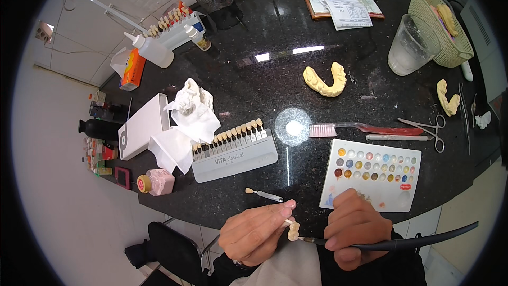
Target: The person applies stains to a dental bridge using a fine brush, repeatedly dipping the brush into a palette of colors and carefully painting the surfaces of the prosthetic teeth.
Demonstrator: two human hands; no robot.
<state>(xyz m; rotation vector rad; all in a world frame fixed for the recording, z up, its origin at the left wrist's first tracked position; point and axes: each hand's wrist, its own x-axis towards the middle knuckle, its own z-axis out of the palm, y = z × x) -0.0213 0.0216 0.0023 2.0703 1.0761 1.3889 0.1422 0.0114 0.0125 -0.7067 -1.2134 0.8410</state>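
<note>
Your left grip (255,233) was clamped on the small tooth-shaped piece (293,231), which you held up near the front edge of the surface (254,90). Your right grip (355,228) was closed around the dark-handled brush (418,242), its tip at the piece's lower end (actual contact could not be made out). The paint palette (389,191) lay just beyond your right grip, the loose shade tab (269,196) beyond your left.

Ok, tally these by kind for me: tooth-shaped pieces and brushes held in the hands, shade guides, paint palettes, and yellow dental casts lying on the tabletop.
Tooth-shaped piece, held in the left hand: 1
Dark-handled brush, held in the right hand: 1
Shade guides: 2
Paint palette: 1
Yellow dental casts: 2
Total: 7
</note>
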